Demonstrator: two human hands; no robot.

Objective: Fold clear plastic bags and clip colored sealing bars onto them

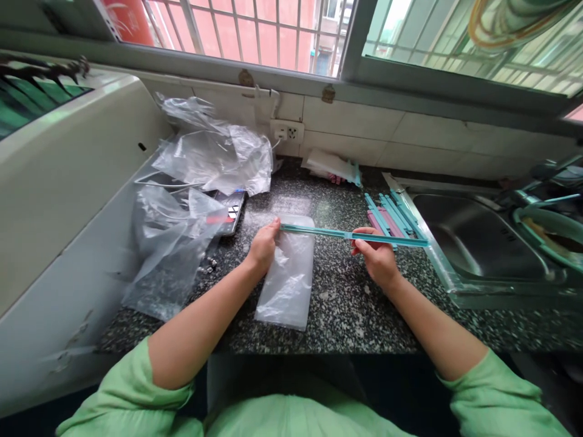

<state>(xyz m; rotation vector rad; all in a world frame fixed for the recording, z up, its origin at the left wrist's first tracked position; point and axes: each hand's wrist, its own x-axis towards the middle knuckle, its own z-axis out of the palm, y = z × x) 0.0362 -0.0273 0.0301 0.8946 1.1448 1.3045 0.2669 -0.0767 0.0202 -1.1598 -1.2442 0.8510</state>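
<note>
My left hand (263, 246) pinches the left end of a long teal sealing stick (328, 232), where it meets the top edge of a clear plastic bag (288, 279) lying flat on the speckled counter. My right hand (376, 255) grips the same stick near its middle, fingers curled around it. The stick runs level across the counter and ends over the sink's edge. Beyond my right hand lies a pile of more teal and pink sticks (392, 215).
Crumpled clear plastic bags (204, 158) and a dark device (231, 212) lie at the back left beside a white appliance (68, 182). A steel sink (478, 243) is at the right. A small packet (334, 167) rests by the tiled wall below a socket (286, 130).
</note>
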